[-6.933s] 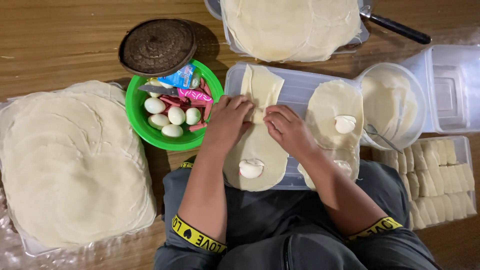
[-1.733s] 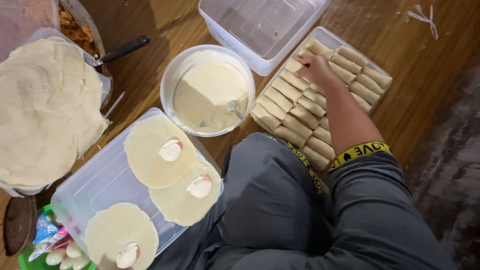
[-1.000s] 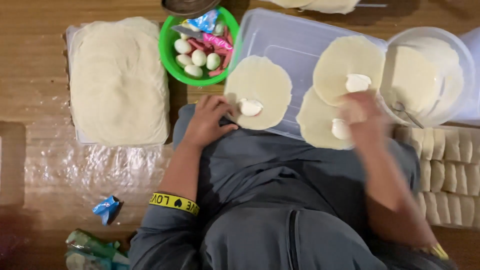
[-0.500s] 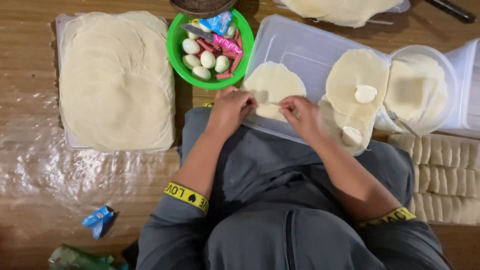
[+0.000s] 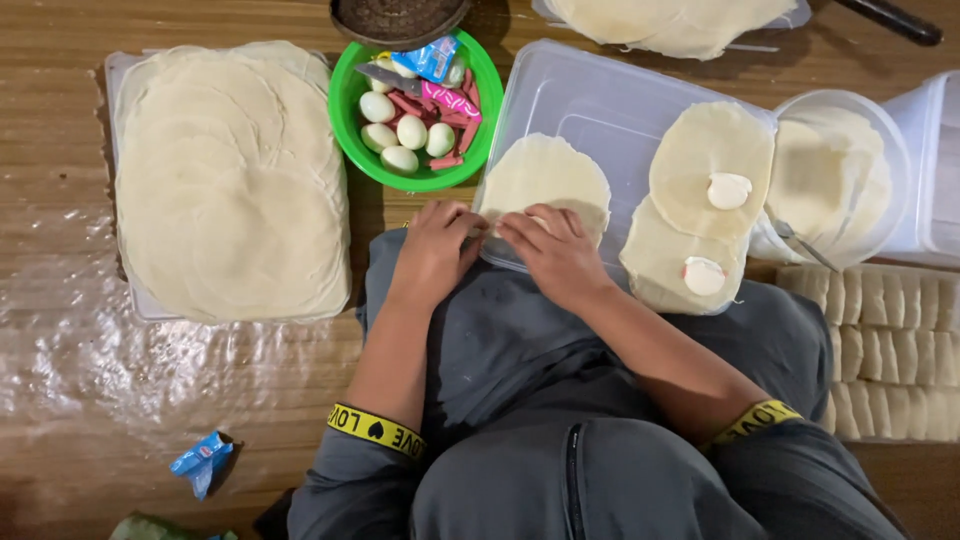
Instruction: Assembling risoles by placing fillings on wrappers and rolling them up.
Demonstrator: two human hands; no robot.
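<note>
While both hands (image 5: 495, 240) pinch its near edge | round wrapper (image 5: 545, 180) lies just beyond fingertips

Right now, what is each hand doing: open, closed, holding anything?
Left hand: fingers curled, pinching the near edge of the round pale dough wrapper.
Right hand: fingers curled, pinching the same edge.

Five eggs (image 5: 410, 132), three laid-out wrappers (image 5: 545, 180), one green bowl (image 5: 345, 110).
</note>
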